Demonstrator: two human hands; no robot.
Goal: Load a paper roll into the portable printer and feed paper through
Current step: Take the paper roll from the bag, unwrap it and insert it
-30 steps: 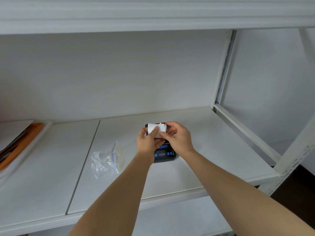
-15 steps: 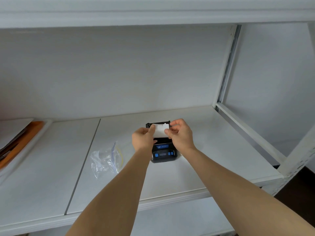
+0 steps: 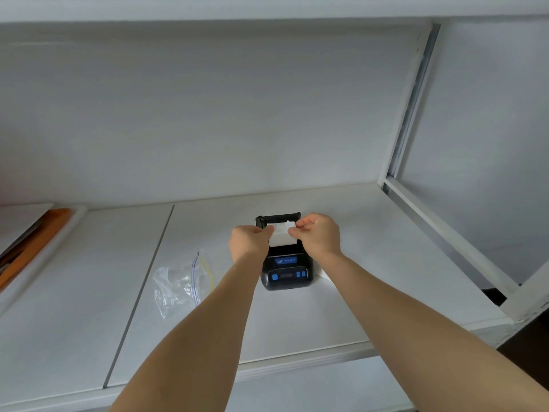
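White paper roll (image 3: 282, 237) sits over the open bay of the small black portable printer with blue buttons (image 3: 286, 273) on the white shelf (image 3: 371, 263), hinged lid (image 3: 277, 218) tipped back to clear it. Left hand (image 3: 249, 242) and right hand (image 3: 319, 233) each pinch 1 end, likely to keep it square for seating. Clear zip bag (image 3: 181, 283) lies left, out of the way

One view only, head-worn: it looked forward and down from above the near shelf (image 3: 297, 328) edge (wide-angle, fairly close) toward the far back wall (image 3: 208, 120).
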